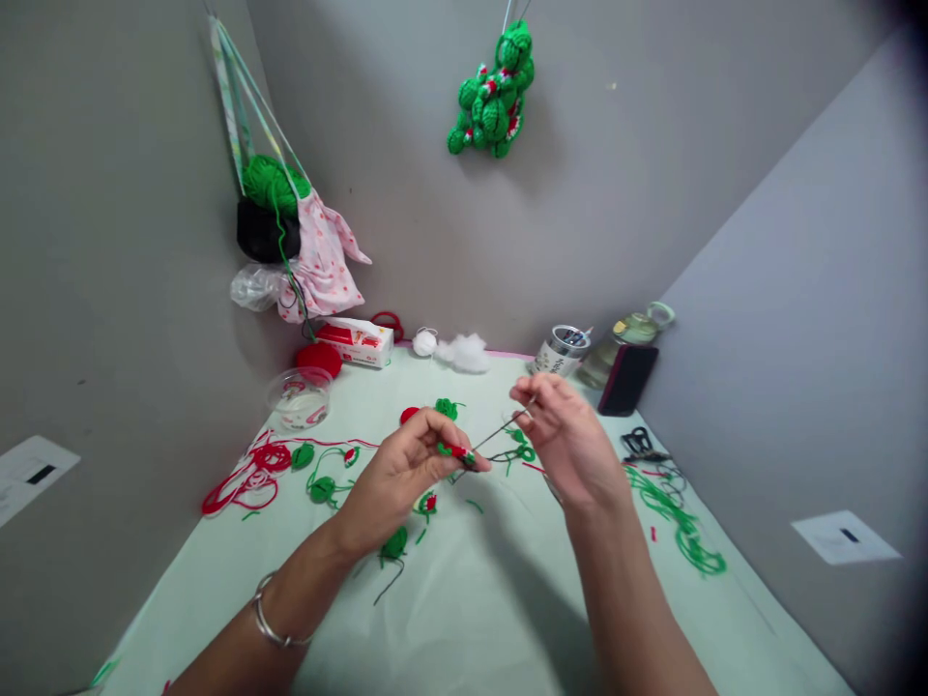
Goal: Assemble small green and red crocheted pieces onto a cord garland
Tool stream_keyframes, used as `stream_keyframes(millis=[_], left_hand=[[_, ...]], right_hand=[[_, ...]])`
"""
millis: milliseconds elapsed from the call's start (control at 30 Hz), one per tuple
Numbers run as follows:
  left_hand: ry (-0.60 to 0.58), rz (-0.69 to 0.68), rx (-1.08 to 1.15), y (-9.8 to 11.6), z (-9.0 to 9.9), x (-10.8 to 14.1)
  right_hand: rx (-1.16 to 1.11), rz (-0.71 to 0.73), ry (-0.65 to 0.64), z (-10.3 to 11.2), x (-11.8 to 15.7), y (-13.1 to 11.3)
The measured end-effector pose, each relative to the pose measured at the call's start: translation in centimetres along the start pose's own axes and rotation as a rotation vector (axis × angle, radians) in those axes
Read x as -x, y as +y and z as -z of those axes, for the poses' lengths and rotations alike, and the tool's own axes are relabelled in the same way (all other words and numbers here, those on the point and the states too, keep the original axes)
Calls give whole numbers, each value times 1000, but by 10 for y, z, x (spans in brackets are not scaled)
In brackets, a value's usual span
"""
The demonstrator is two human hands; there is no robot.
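Between the thumb and fingers of my left hand (406,469) is a small crocheted piece (458,451) in red, green and white. My right hand (569,435), to its right and slightly higher, pinches a dark thread (502,429) that runs taut down to the piece. Whether a needle is at the thread's end is too small to tell. Below my left hand lie a green crocheted ball (393,543) and a small red and green piece (427,503).
Red yarn (270,456) and a clear plastic bowl (301,401) are on the left. Green strands (678,517) lie at the right, near a phone (628,380). White stuffing (464,354), a tissue pack (357,342) and a tin of pens (562,350) stand along the back.
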State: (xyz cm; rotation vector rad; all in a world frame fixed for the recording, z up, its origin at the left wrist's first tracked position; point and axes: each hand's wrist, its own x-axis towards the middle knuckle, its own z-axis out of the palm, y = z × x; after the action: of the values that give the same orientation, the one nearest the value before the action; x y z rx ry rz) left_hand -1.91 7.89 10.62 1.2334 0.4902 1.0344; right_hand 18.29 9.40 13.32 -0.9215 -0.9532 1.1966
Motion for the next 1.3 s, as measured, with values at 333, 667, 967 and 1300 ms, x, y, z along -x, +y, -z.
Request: stream_keyframes(millis=[333, 667, 967, 1300], left_hand=[[191, 27, 251, 29, 36, -2], [141, 58, -104, 9, 20, -1], [150, 117, 18, 10, 17, -4], [125, 162, 190, 19, 23, -2]], right_hand=[[114, 248, 406, 157, -33, -22], [629, 119, -318, -16, 9, 3], [872, 334, -319, -5, 9, 4], [1402, 162, 53, 94, -35, 15]])
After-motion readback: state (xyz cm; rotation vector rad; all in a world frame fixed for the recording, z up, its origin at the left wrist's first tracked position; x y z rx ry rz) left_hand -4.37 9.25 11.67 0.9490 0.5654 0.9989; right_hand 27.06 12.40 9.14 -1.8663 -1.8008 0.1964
